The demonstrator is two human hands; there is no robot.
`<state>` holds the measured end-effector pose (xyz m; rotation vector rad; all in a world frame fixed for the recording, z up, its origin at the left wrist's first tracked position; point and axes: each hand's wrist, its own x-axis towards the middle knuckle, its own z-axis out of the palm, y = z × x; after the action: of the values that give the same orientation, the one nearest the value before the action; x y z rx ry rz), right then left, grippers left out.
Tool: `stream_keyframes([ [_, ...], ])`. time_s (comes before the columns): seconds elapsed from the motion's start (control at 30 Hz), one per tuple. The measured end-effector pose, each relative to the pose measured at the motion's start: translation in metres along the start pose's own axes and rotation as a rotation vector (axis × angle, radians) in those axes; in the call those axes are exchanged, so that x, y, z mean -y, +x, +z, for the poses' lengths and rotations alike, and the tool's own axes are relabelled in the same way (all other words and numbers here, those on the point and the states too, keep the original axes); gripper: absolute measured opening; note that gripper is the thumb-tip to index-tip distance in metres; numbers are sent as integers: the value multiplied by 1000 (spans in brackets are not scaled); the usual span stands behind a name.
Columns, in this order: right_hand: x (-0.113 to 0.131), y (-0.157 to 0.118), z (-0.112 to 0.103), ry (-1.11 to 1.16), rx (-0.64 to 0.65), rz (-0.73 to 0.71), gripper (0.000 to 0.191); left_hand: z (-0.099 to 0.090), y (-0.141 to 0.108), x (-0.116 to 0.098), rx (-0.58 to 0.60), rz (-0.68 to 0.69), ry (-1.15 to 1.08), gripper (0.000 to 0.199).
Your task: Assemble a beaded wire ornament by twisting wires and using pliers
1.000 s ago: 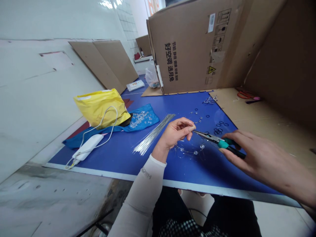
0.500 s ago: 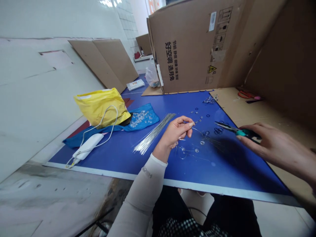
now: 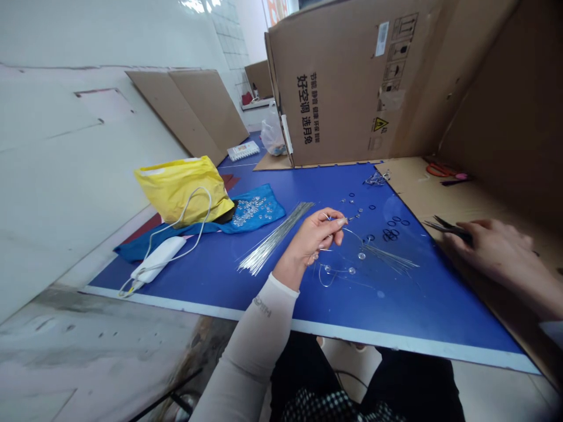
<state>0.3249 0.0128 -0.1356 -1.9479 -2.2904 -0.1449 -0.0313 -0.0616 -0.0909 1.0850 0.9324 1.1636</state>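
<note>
Above the blue tabletop, my left hand (image 3: 320,235) pinches a thin wire (image 3: 353,233) between thumb and fingers. Clear beads (image 3: 361,256) on fine wires lie just below and right of it. A loose sheaf of short wires (image 3: 389,258) rests farther right. My right hand (image 3: 499,249) is over the cardboard at the right, its fingers closed around the handles of the pliers (image 3: 449,227), whose jaws point left and stand slightly apart. Several black rings (image 3: 390,235) lie between the two hands. Left of my left hand is a bundle of straight wires (image 3: 277,237).
A blue cloth (image 3: 268,215) with clear beads and a yellow bag (image 3: 185,187) lie at the left, beside a white power strip (image 3: 158,258) with its cord. A large cardboard box (image 3: 343,88) stands behind. Red-handled scissors (image 3: 440,169) lie at the back right.
My right hand has moved right with the pliers, from the table's edge onto the cardboard. My left hand holds the wire in nearly the same place.
</note>
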Motion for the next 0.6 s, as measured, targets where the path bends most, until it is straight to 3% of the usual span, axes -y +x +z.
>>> stream_keyframes([
  [0.13, 50, -15, -29, 343, -125, -185, 46, 2, -1, -1, -2, -18, 14, 20],
  [0.27, 117, -26, -52, 746, -64, -396, 38, 2, -2, -1, 11, -10, 28, 24],
  [0.37, 153, -23, -58, 928, -10, -423, 34, 1, -2, 0, 23, 14, 35, 29],
  [0.47, 170, -16, -59, 1052, 82, -378, 33, -1, -1, 1, 41, 43, 41, 35],
  [0.6, 174, -8, -56, 1175, 146, -359, 34, 0, 0, 2, 73, 65, 39, 39],
])
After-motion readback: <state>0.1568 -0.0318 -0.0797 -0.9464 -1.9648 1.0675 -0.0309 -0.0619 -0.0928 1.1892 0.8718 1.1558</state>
